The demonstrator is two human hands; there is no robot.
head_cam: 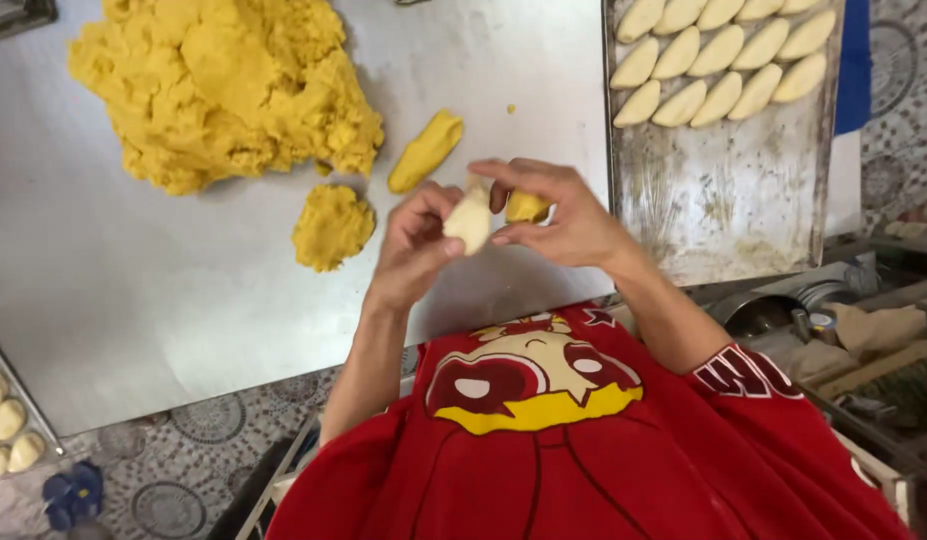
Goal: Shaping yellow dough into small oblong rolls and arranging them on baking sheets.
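Nearest us, a red printed shirt [584, 450]. Above it, the left hand [416, 240] and right hand [569, 215] meet over the tabletop [134, 290], fingers clamped on a pale dough piece [471, 218]; a yellow filling lump [527, 207] sits under the right fingers. We judge the dough light, soft and easily dented; it is best held by its edges. A filled tray [724, 200] lies to the right.

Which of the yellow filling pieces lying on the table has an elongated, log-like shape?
The yellow log, lying right of the big filling heap. The small lump below is rounded and crumbly.
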